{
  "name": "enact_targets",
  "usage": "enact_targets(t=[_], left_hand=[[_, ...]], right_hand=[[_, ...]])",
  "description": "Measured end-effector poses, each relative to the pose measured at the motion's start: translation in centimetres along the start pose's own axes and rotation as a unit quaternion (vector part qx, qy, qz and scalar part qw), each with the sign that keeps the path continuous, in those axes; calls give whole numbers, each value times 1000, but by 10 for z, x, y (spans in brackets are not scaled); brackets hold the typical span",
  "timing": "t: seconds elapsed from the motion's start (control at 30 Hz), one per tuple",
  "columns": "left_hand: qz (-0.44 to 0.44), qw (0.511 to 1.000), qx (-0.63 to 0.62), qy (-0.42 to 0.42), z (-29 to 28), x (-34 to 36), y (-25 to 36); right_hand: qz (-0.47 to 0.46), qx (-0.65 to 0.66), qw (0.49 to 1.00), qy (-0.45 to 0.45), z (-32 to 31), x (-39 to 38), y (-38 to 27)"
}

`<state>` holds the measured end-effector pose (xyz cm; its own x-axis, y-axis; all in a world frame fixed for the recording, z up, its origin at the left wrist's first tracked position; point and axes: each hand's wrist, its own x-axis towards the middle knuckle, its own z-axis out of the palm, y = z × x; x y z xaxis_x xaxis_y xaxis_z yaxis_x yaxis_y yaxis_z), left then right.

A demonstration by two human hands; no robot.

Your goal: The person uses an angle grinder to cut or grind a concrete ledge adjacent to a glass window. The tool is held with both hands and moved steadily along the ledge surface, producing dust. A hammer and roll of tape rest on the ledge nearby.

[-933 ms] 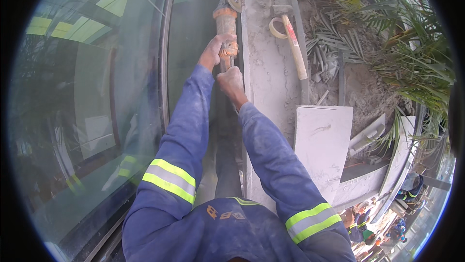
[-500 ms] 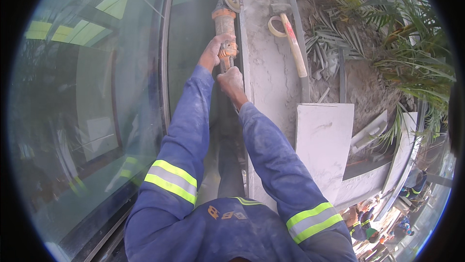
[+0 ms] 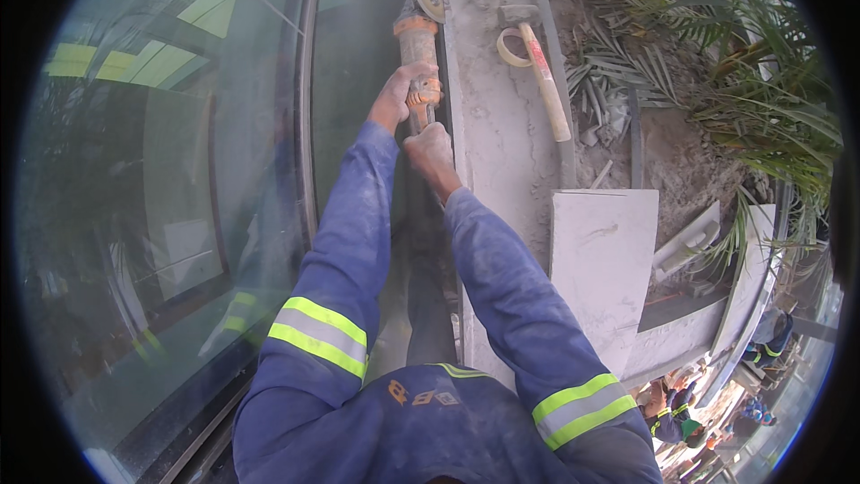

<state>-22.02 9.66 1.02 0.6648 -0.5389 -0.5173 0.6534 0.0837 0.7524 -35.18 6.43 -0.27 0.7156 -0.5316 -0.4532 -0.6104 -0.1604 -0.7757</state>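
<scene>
Both my hands hold a dusty orange angle grinder (image 3: 417, 41), stretched out ahead of me. My left hand (image 3: 400, 93) is wrapped round the middle of its body. Behind it, my right hand (image 3: 432, 154) grips the narrow rear end. The grinder's round disc (image 3: 429, 0) is at the far end, up against the left edge of a dusty, pale ledge (image 3: 488, 117). Whether the disc is cutting into that edge I cannot tell. On the ledge to the right lie a hammer (image 3: 545, 85) with a pale handle and a roll of tape (image 3: 512, 47).
A large glass pane (image 3: 179, 171) with a dark frame stands along my left. A pale slab (image 3: 602, 260) rests over the ledge at right. Beyond are palm fronds (image 3: 752, 81), soil and broken pieces (image 3: 688, 242). Other people (image 3: 676, 412) are at the lower right, farther off.
Both hands and the grinder keep nearly the same place along the ledge's edge. The whole view shifts very slightly.
</scene>
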Motion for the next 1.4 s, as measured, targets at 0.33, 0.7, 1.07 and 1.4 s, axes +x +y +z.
enact_targets(t=[0.33,0.7,1.07,1.4], left_hand=[[-2,999,31,30,-1,-3,2],[-3,1000,21,14,-8,-7,-2],[6,999,13,48,-8,2,1],[-4,999,31,17,-5,-13,-3]], right_hand=[[34,17,997,-64,-9,-8,-10],[35,2,997,-63,-1,-7,-1],[23,15,998,-54,-4,-6,-10],[47,4,996,-77,-5,-12,-1]])
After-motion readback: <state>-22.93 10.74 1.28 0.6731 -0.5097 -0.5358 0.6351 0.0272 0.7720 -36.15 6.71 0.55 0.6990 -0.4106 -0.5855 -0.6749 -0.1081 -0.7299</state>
